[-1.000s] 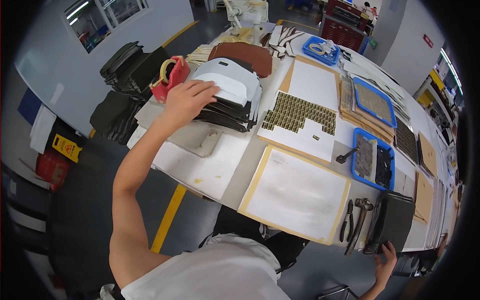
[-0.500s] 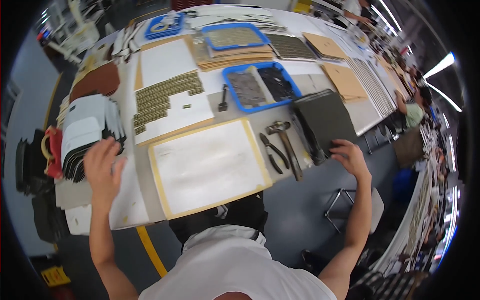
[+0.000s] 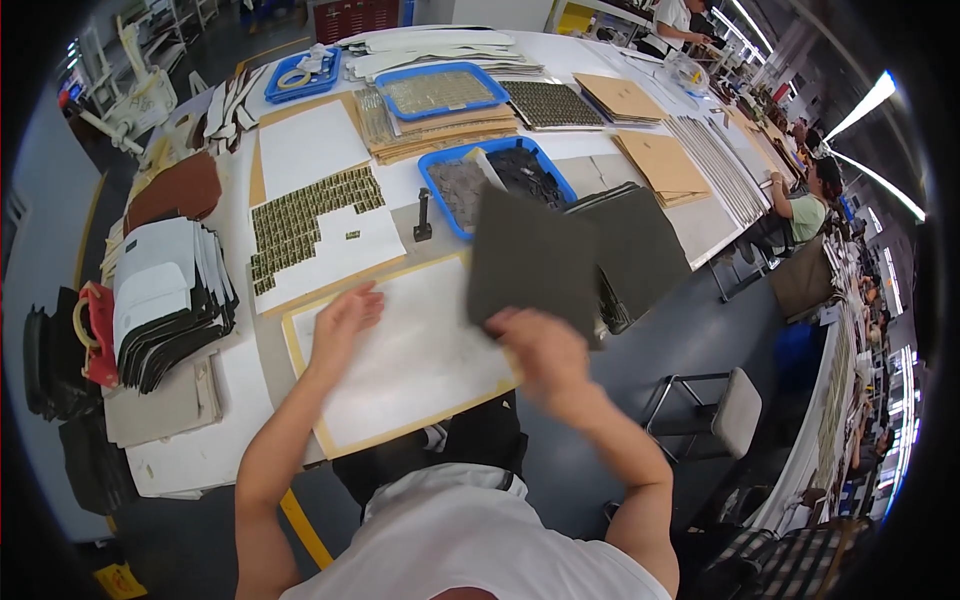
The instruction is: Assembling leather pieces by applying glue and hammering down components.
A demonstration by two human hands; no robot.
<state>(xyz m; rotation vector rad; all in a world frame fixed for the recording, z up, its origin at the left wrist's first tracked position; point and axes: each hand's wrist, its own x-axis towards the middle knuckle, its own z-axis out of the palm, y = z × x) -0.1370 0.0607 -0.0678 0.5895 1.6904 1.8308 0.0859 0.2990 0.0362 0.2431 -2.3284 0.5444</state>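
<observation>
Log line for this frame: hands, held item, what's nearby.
right hand: holds dark panel | left hand: empty, over yellow-edged white board | right of board: dark sheet stack

Right grip (image 3: 548, 356) holds dark panel (image 3: 533, 255) — left grip (image 3: 345, 318) above white board (image 3: 420, 370).

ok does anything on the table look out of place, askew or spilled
Nothing looks spilled. One small patterned piece sits alone on the white sheet, apart from the neat rows. Pale and brown strips lie jumbled at the far left. The dark panel tilts, apparently just from the right hand holding it.
</observation>
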